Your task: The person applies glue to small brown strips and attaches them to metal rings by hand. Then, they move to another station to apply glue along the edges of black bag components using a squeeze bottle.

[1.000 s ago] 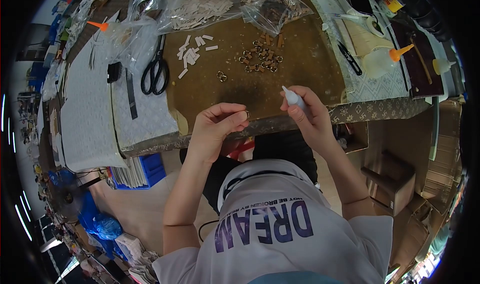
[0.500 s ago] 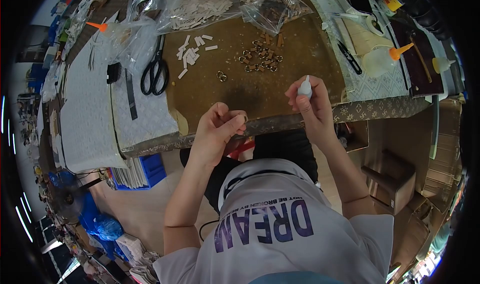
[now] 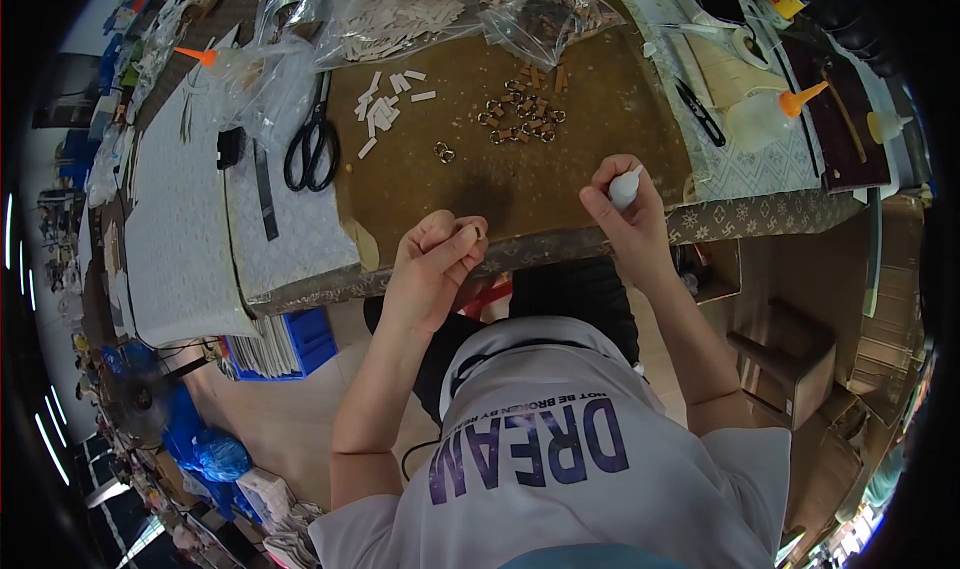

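Note:
My left hand point(image 3: 437, 259) is closed in a pinch above the front edge of the brown work mat point(image 3: 400, 189). Whatever its fingertips hold is too small and covered to make out. A small white squeeze bottle with a narrow tip point(image 3: 625, 188) is in my right hand point(image 3: 638, 214), fingers wrapped round it, nozzle pointing up and right. Just beyond my left hand lie a few loose metal rings point(image 3: 444, 153). Farther back is a cluster of brown strips looped with metal rings point(image 3: 521, 115). White strips point(image 3: 380, 115) are scattered to the left of them.
Black scissors point(image 3: 312, 154) lie left of the mat, beside a dark strip point(image 3: 264, 194). Black thread snips point(image 3: 700, 114) and an orange-tipped bottle point(image 3: 760, 119) are on the right. Clear bags of strips point(image 3: 405, 31) fill the back. A blue bin point(image 3: 312, 345) stands below the table.
The white bottle has tilted from upright to the right as my right hand turned. My left hand has shifted slightly, its fingers curled tighter.

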`<action>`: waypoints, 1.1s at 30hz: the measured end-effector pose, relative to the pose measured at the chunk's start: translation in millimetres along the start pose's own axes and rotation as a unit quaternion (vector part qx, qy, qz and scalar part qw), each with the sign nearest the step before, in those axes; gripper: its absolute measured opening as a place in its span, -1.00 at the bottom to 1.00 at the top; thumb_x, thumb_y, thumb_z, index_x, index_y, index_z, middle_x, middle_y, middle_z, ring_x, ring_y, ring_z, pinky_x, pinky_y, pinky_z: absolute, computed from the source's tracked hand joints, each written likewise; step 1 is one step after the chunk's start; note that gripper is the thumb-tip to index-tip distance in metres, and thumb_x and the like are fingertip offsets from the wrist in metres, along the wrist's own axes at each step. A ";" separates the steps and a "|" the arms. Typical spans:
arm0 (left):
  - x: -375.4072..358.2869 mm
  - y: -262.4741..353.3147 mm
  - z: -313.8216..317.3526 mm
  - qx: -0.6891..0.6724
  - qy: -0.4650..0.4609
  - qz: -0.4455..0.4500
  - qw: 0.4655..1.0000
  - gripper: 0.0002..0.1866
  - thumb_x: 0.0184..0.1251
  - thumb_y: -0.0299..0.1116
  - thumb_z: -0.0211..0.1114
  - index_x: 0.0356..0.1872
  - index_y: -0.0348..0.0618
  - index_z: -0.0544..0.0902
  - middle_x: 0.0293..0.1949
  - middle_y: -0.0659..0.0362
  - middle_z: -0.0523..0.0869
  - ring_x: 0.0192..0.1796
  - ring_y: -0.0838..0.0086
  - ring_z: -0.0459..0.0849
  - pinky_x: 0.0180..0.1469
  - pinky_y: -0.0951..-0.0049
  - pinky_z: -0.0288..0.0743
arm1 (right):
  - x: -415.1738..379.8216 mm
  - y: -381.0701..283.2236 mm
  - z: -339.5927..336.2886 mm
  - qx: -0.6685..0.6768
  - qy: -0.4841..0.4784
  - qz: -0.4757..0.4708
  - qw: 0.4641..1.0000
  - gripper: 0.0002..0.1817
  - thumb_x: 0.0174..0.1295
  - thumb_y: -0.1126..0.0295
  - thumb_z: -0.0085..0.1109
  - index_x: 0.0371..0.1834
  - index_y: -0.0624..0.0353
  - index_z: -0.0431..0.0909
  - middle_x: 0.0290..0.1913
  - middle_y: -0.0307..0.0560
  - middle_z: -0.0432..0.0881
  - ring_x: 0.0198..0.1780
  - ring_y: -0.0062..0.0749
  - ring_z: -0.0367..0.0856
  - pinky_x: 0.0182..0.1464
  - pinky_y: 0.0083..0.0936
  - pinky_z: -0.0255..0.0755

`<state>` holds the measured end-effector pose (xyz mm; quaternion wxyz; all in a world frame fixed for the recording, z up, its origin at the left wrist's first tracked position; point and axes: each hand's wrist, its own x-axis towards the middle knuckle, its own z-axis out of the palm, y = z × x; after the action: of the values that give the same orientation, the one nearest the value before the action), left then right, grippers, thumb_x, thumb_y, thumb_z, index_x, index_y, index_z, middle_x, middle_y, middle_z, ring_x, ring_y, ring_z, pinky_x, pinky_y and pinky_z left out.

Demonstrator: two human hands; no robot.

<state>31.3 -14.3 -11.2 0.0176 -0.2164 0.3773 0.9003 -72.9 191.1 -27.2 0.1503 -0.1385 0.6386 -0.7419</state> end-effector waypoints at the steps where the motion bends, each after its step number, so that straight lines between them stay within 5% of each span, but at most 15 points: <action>1: 0.2 -0.2 -0.3 -0.002 -0.001 -0.002 1.000 -0.58 0.21 -0.61 0.22 -0.66 0.04 0.20 -0.24 0.07 0.59 -0.33 0.53 0.45 -0.26 0.61 0.34 | 0.1 -0.3 -0.2 0.001 0.001 0.002 1.000 -0.85 0.25 0.54 0.14 -0.22 0.12 0.35 -0.33 -0.39 0.36 -0.34 -0.80 0.29 -0.33 -0.79 0.21; 10: 18.9 -4.8 -6.2 -0.020 0.019 0.029 0.999 -0.58 0.19 -0.66 0.18 -0.67 0.05 0.20 -0.26 0.10 0.59 -0.34 0.57 0.46 -0.25 0.63 0.34 | 2.9 10.6 -5.8 -0.027 -0.019 -0.046 0.998 -0.83 0.19 0.64 0.13 -0.34 0.12 0.37 -0.30 -0.41 0.32 -0.30 -0.78 0.28 -0.21 -0.80 0.18; 13: 37.4 -11.2 -3.7 0.065 0.019 0.078 0.995 -0.61 0.23 -0.64 0.16 -0.67 -0.01 0.20 -0.26 0.13 0.58 -0.36 0.57 0.46 -0.26 0.61 0.36 | 3.3 7.9 -6.9 -0.048 -0.008 -0.035 0.998 -0.84 0.17 0.65 0.15 -0.37 0.15 0.40 -0.36 -0.41 0.35 -0.34 -0.77 0.29 -0.24 -0.80 0.20; 17: 69.7 -21.3 19.8 0.411 0.065 0.251 0.874 -0.89 0.23 -0.63 0.17 -0.45 -0.25 0.43 -0.41 0.17 0.60 -0.41 0.48 0.57 -0.29 0.53 0.45 | 4.2 8.1 -8.0 -0.017 0.017 -0.011 1.000 -0.88 0.13 0.65 0.19 -0.33 0.19 0.49 -0.37 -0.39 0.43 -0.34 -0.75 0.34 -0.26 -0.78 0.25; 20: 85.3 -17.4 30.7 0.572 0.061 0.316 0.755 -0.90 0.16 -0.59 0.26 -0.34 -0.21 0.54 -0.38 0.12 0.63 -0.36 0.36 0.63 -0.25 0.52 0.48 | 6.3 13.2 -11.2 -0.004 0.032 -0.012 0.999 -0.88 0.13 0.65 0.19 -0.31 0.19 0.51 -0.37 -0.40 0.44 -0.34 -0.76 0.34 -0.26 -0.79 0.25; 24: 110.0 -13.5 24.3 0.626 0.038 0.457 0.631 -0.90 0.13 -0.52 0.33 -0.31 -0.17 0.65 -0.29 0.11 0.63 -0.38 0.32 0.61 -0.33 0.49 0.47 | 8.2 20.3 -19.0 -0.023 0.044 -0.036 0.998 -0.87 0.14 0.65 0.19 -0.30 0.19 0.52 -0.37 -0.40 0.43 -0.34 -0.77 0.34 -0.26 -0.79 0.26; 27: 126.1 -3.6 34.8 0.581 0.071 0.370 0.721 -0.89 0.09 -0.48 0.36 -0.32 -0.14 0.69 -0.28 0.13 0.63 -0.30 0.31 0.59 -0.29 0.43 0.47 | 9.2 28.0 -24.2 -0.014 0.048 -0.047 0.998 -0.86 0.13 0.64 0.20 -0.28 0.18 0.53 -0.41 -0.41 0.41 -0.36 -0.78 0.31 -0.29 -0.80 0.23; 33: 179.3 2.3 51.9 0.686 0.008 0.430 0.587 -0.83 0.05 -0.39 0.38 -0.31 -0.17 0.70 -0.30 0.10 0.65 -0.18 0.17 0.57 -0.09 0.29 0.45 | 8.9 16.1 -23.7 -0.018 0.051 -0.026 0.998 -0.84 0.12 0.61 0.23 -0.25 0.20 0.53 -0.47 -0.43 0.34 -0.42 -0.79 0.24 -0.36 -0.79 0.15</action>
<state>-151.0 -3.9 -49.7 -0.2311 0.0396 0.9324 0.2752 -89.7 206.7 -46.4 0.0957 -0.1195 0.6548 -0.7401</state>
